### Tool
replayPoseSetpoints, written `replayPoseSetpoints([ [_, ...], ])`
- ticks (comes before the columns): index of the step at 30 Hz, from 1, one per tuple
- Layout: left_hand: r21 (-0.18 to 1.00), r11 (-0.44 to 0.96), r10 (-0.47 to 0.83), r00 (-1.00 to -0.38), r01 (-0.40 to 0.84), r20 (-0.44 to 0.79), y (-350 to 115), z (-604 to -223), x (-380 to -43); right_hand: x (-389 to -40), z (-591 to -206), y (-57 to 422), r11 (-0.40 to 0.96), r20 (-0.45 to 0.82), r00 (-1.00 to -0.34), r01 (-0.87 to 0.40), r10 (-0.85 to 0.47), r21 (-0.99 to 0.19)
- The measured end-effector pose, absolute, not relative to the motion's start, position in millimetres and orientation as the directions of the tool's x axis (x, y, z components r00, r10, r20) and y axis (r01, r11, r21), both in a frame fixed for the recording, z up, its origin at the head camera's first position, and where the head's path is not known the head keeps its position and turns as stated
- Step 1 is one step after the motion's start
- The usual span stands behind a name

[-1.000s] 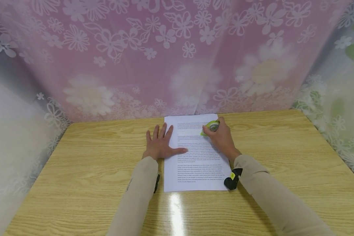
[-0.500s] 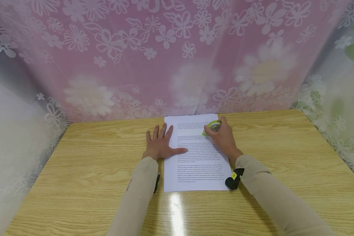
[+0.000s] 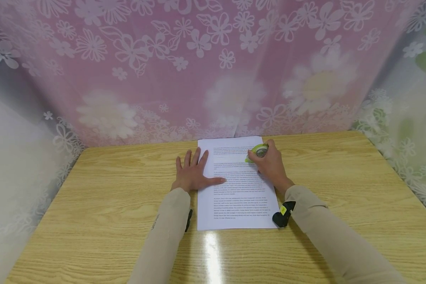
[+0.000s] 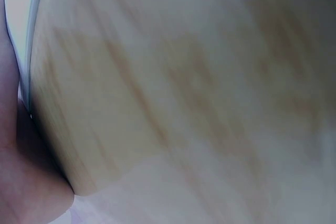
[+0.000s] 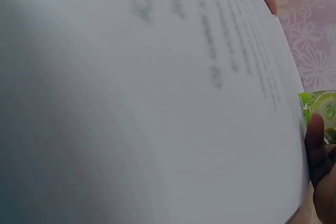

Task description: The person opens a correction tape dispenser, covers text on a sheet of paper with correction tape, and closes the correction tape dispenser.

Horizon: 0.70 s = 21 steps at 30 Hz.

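A white printed sheet of paper (image 3: pixel 238 223) lies on the wooden table. Across its left margin rests my left hand (image 3: pixel 192 176), fingers spread, with the thumb out over the text. My right hand (image 3: pixel 273 167) grips a green correction tape (image 3: pixel 261 150) between thumb and fingers. The tip of the tape touches or hovers just above the gap between the top two paragraphs; I cannot tell which. In the right wrist view, the thumb presses the side of the green correction tape (image 5: pixel 321 106). The left wrist view catches only part of the left hand (image 4: pixel 26 182).
The wooden table (image 3: pixel 110 205) extends to both sides of the sheet. A pink flowered curtain (image 3: pixel 213 86) hangs right behind the table's back edge. Each wrist carries a black camera, the right one (image 3: pixel 283 215) beside the lower right of the paper.
My right hand has slid a little to the right along the sheet, carrying the correction tape with it. The left hand and the paper have stayed in place.
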<state>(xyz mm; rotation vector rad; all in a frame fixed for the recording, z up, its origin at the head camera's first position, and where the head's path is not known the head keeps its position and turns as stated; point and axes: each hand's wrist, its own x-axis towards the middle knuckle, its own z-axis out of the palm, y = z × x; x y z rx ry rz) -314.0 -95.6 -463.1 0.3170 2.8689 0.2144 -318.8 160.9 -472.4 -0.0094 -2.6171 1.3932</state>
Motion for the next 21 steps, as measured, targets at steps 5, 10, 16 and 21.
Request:
replayPoseSetpoints([
  [5,0.191,0.962,0.237,-0.946,0.196,-0.222,-97,-466,-316,-319,-472,161,0.553,0.153,-0.984,-0.075,0.095,-0.829],
  [10,0.184,0.963,0.235,-0.944,0.195,-0.230,-96,-465,-315,-319,-474,163,0.525,0.150,-0.984,-0.078,0.095,-0.847],
  [16,0.180,0.963,0.238,-0.943,0.199,-0.233,-95,-467,-316,-322,-481,172,0.435,0.097,-0.986,-0.030,0.134,-0.900],
  [21,0.185,0.962,0.241,-0.940,0.199,-0.240,-98,-473,-319,-326,-484,179,0.304,0.033,-0.983,0.023,0.179,-0.952],
])
